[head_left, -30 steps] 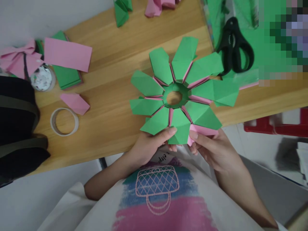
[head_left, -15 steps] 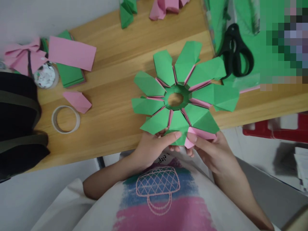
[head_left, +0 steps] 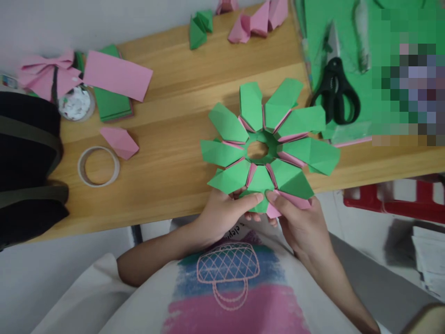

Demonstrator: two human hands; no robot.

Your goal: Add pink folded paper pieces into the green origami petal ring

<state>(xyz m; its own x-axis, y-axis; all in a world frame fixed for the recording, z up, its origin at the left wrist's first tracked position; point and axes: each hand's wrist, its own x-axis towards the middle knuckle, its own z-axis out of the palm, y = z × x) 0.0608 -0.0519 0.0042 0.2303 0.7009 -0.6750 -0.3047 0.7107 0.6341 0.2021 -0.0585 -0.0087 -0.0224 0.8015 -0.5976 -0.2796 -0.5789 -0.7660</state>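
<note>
Both hands hold a folded paper flower (head_left: 299,155), a ring of green petals with pink paper edges between them and a round hole at its centre. At its near edge my left hand (head_left: 227,211) pinches a green petal, thumb on top and fingers underneath. My right hand (head_left: 301,222) grips the same edge just to the right, its thumb beside the left one. Under that thumb a pink folded piece (head_left: 295,199) sticks out below the green petals. The fingertips beneath the paper are partly hidden.
Left on the wooden table (head_left: 167,185) lie a tape roll (head_left: 81,166), a pink folded piece (head_left: 120,143), a pink paper sheet (head_left: 118,74) on green paper, and a black bag (head_left: 28,153). Black-handled scissors (head_left: 335,93) rest at right. Green (head_left: 199,31) and pink folded pieces (head_left: 259,21) lie at the back.
The view has shifted a little, so the table items sit differently in the picture. My right thumb has slid left, closer to my left thumb. Both hands keep hold of the flower.
</note>
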